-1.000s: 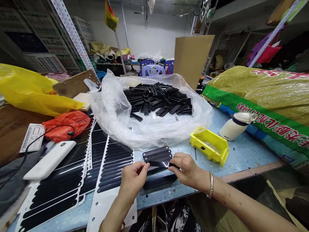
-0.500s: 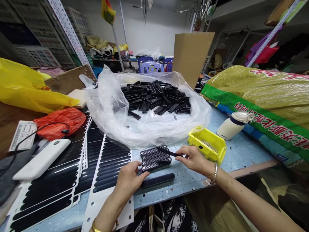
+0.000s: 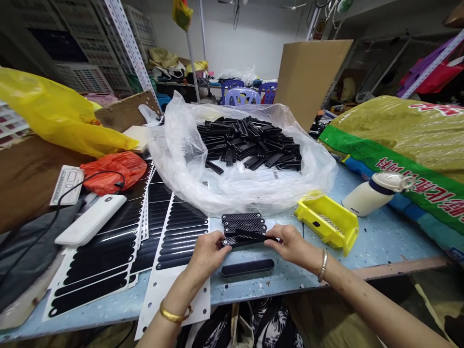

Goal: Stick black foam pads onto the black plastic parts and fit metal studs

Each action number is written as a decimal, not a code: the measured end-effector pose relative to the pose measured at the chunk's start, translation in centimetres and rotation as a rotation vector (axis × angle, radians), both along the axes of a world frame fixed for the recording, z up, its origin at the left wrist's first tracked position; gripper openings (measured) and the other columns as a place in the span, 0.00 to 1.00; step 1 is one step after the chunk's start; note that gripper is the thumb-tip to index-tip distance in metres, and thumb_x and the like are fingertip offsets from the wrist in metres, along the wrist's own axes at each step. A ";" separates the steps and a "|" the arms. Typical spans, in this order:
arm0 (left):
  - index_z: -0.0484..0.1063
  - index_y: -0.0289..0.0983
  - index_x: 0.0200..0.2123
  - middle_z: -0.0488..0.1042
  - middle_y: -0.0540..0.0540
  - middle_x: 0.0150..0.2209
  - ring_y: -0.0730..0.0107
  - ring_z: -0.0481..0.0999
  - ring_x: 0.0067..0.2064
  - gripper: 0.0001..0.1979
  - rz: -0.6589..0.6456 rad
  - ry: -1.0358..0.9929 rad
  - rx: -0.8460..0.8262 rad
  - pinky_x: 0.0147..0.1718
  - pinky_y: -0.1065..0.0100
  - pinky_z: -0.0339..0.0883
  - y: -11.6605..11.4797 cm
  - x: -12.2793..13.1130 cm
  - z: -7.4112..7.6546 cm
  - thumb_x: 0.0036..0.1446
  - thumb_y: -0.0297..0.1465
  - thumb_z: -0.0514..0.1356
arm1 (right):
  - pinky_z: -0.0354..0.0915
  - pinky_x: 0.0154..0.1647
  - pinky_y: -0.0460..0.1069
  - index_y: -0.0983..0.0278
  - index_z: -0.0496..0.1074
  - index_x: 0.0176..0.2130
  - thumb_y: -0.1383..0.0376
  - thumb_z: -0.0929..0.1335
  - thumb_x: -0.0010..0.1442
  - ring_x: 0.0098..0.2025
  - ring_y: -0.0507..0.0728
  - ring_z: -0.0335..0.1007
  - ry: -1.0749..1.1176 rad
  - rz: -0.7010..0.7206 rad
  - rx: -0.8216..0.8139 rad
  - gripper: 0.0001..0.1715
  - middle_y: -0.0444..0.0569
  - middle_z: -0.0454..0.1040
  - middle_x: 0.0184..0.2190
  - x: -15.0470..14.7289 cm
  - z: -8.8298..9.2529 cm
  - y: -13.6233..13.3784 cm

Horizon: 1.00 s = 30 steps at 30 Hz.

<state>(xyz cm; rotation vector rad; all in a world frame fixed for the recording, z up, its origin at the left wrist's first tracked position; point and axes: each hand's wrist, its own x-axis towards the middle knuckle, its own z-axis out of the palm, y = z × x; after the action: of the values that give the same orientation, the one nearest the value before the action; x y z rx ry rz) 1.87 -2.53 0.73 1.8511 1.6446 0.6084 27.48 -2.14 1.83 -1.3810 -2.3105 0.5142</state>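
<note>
I am watching left grip [image 3: 209, 251] and right grip [image 3: 290, 243] pinching closed on opposite ends of the black mesh strip [image 3: 246, 239], just beside the stacked strips [image 3: 242, 221] on the desk [image 3: 380, 241].

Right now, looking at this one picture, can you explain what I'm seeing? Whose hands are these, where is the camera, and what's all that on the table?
There is no machine here. These are a person's two bare hands, seen from a camera worn on their head that looks forward and down.

The left hand and right hand each pinch one end of a narrow black strip. It sits just in front of a row of black perforated mesh pieces on the pale blue speckled table. Nearer the table edge lies a black oblong bar.

To the left are white sheets of black oblong stickers. Behind, a clear plastic bag holds a heap of black plastic parts. To the right sit a yellow plastic bin and a white bottle lying on its side.
</note>
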 end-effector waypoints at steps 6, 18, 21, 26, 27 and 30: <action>0.76 0.36 0.27 0.68 0.55 0.18 0.74 0.67 0.23 0.03 -0.060 -0.095 -0.023 0.25 0.72 0.58 -0.7 -0.4 -0.2 0.46 0.29 0.62 | 0.66 0.33 0.48 0.65 0.78 0.34 0.69 0.69 0.56 0.31 0.55 0.72 0.005 0.053 -0.034 0.06 0.50 0.77 0.29 0.1 1.7 -1.5; 0.74 0.34 0.45 0.80 0.40 0.38 0.62 0.78 0.40 0.13 -0.082 -0.089 0.911 0.42 0.62 0.70 3.1 1.9 6.6 0.57 0.24 0.57 | 0.64 0.28 0.48 0.66 0.75 0.31 0.66 0.66 0.62 0.27 0.54 0.69 0.208 -0.055 0.197 0.09 0.48 0.72 0.24 0.7 2.4 -2.1; 0.73 0.34 0.48 0.76 0.35 0.50 0.50 0.71 0.56 0.16 -0.248 0.034 0.778 0.52 0.51 0.64 7.7 5.9 7.1 0.55 0.25 0.57 | 0.65 0.27 0.48 0.65 0.74 0.33 0.67 0.67 0.61 0.25 0.54 0.69 0.265 -0.133 0.279 0.06 0.47 0.72 0.23 1.6 2.4 -3.1; 0.76 0.36 0.43 0.79 0.39 0.46 0.51 0.74 0.53 0.14 -0.263 0.176 0.415 0.51 0.52 0.64 11.1 6.9 6.4 0.52 0.27 0.60 | 0.66 0.28 0.49 0.64 0.74 0.34 0.65 0.68 0.60 0.26 0.55 0.70 0.240 -0.216 0.269 0.05 0.48 0.74 0.24 3.9 2.3 -4.3; 0.75 0.35 0.46 0.78 0.39 0.49 0.53 0.74 0.53 0.15 -0.184 0.151 0.434 0.50 0.55 0.66 10.5 6.0 6.5 0.55 0.29 0.58 | 0.66 0.28 0.49 0.64 0.75 0.34 0.65 0.67 0.61 0.27 0.55 0.71 0.227 -0.205 0.240 0.06 0.48 0.74 0.25 4.2 2.2 -4.3; 0.78 0.34 0.42 0.81 0.44 0.36 0.63 0.79 0.37 0.15 0.108 -0.099 0.446 0.36 0.66 0.71 7.0 2.3 6.8 0.54 0.36 0.60 | 0.66 0.29 0.49 0.64 0.75 0.34 0.65 0.67 0.61 0.28 0.55 0.72 0.196 -0.136 0.148 0.07 0.49 0.75 0.26 4.2 2.0 -3.7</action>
<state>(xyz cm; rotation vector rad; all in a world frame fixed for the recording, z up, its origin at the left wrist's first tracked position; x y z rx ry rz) 4.12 4.48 7.49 2.0000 1.6460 1.1734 31.71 -5.86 3.86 -1.3419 -2.0398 0.4085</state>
